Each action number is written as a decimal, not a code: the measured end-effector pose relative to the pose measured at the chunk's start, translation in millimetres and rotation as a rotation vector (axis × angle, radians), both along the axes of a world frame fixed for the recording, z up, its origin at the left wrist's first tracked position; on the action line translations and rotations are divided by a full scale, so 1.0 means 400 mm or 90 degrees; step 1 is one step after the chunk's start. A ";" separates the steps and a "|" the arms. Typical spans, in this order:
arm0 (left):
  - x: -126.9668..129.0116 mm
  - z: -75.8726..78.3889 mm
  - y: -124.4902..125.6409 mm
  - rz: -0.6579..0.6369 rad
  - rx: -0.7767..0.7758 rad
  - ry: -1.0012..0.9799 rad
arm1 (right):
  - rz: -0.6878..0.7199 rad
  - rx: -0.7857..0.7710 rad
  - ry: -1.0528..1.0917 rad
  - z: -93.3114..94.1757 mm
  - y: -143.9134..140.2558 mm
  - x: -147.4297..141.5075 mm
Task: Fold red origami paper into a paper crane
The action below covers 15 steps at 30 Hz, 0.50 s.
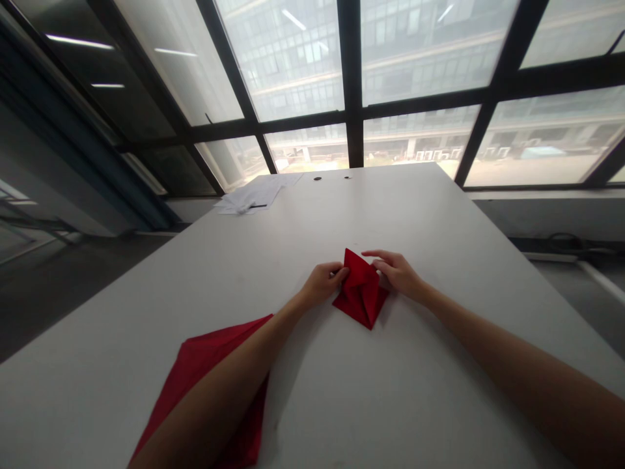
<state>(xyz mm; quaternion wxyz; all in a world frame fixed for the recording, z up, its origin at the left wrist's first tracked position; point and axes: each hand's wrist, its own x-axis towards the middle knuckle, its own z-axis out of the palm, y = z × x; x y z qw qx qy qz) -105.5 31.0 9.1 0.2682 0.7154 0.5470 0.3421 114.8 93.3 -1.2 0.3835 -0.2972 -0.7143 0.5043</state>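
A small folded red cloth (360, 290) is held between my two hands above the middle of the white table. It has a pointed top, a creased centre and flaps spreading at the lower left and right. My left hand (326, 280) pinches its left edge, thumb lying on the front. On the other side, my right hand (394, 268) grips the right edge with thumb and fingers, while its index finger stretches out behind the top. A larger red cloth (205, 365) lies flat at the lower left, partly covered by my left forearm.
The white table (439, 391) extends to the windows (303, 65). White papers (258, 193) with a dark pen (258, 206) lie at its far left. Two small round holes sit near the far edge. A blue curtain (97, 137) hangs at left.
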 end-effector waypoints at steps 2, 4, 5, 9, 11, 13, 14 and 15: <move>0.004 -0.003 0.001 0.025 0.022 0.006 | 0.037 -0.025 0.009 0.005 -0.002 0.005; 0.007 -0.006 -0.001 0.050 0.044 0.025 | 0.064 -0.022 0.005 0.007 -0.006 0.005; 0.009 -0.007 -0.002 0.059 0.053 0.043 | 0.071 -0.009 -0.005 0.006 -0.008 0.003; 0.016 -0.006 -0.012 0.066 0.103 0.150 | 0.064 0.086 -0.099 -0.008 -0.015 -0.009; 0.019 -0.006 -0.015 0.068 0.135 0.197 | 0.026 0.165 -0.158 -0.014 -0.020 -0.015; 0.021 -0.006 -0.014 0.085 0.172 0.226 | -0.024 0.259 -0.197 -0.016 -0.026 -0.018; 0.022 -0.005 -0.013 0.097 0.189 0.237 | -0.040 0.304 -0.208 -0.016 -0.030 -0.019; 0.023 -0.005 -0.012 0.103 0.201 0.249 | -0.046 0.344 -0.216 -0.014 -0.034 -0.020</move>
